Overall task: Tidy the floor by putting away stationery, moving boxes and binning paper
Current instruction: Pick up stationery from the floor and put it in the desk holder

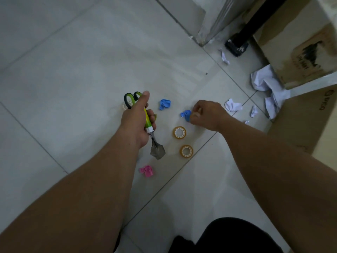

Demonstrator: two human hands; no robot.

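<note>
Blue clip (186, 115) is the current pick: right hand (206, 115) is down at the floor (73, 61), thumb and fingertips pinched on it. Can't tell if the clip is lifted or touching the tile. Left hand (138, 121) is the carry bundle, clenched round scissors (131, 99) whose green-black handles stick out past the thumb. The same fist holds a yellow-green tube (148, 121) and a grey-tipped tool (157, 152) hanging below the palm; what that tool is, can't tell. Grip logic looks sound: long items run parallel in one fist so the other hand is free for small stuff. Lying on the floor: second blue clip (165, 104) between the hands and a bit further out, and a pink clip (146, 170) nearer the person. A tape roll (179, 132) and a second tape roll (186, 151) lie flat just on the near side of the right hand. A pale roll (125, 106) is partly hidden behind the scissor handles. Crumpled paper (268, 84) sits against the cardboard boxes (308, 57) at right, with smaller scraps (233, 105) trailing toward the right hand and one near the black table leg (237, 42). My read: stationery phase, part done; paper and boxes not yet dealt with. Risk: left fist looks full, so adding clips there could let the tube slip. Clips are better kept in the right palm. No bin or container in view, so the drop-off point is unknown.
</note>
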